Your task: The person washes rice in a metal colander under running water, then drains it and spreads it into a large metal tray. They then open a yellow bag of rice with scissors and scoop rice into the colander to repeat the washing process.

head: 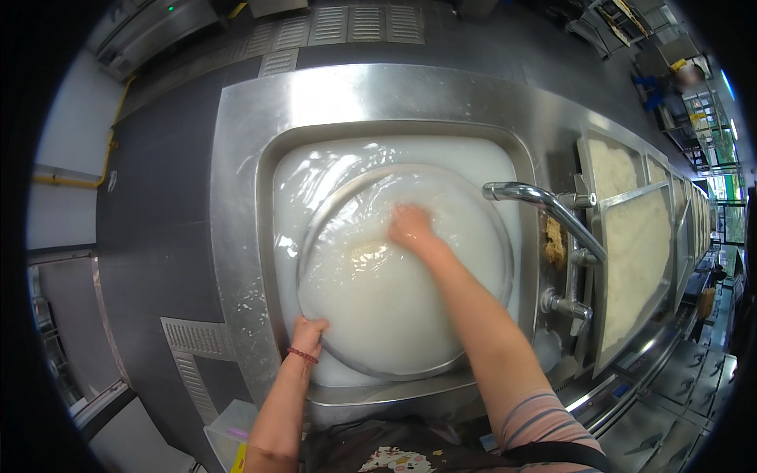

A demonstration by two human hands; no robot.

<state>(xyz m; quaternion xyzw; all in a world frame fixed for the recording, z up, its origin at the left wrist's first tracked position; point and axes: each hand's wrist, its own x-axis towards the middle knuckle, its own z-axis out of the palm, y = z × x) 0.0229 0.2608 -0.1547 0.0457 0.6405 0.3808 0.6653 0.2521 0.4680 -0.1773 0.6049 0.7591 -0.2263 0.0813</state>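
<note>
A large round metal basin (510, 254) sits in a stainless steel sink (266, 248), both filled with cloudy white water (384, 319). At the basin's near left, my left hand (309, 334) grips its rim, the fingers partly under water. A dark red bead bracelet (303, 355) circles that wrist. My right hand (411, 226) is dipped into the water inside the basin, beyond its middle. The fingers are blurred and submerged, so whether they hold anything is hidden. Whatever lies at the bottom of the basin cannot be made out.
A chrome faucet spout (532, 194) reaches over the sink's right side. A brown scouring pad (554, 242) lies behind the sink's right edge. Further right stand metal trays of a pale, grainy food (633, 260). A plastic container (227, 431) is at the lower left. Another person (668, 86) is far off.
</note>
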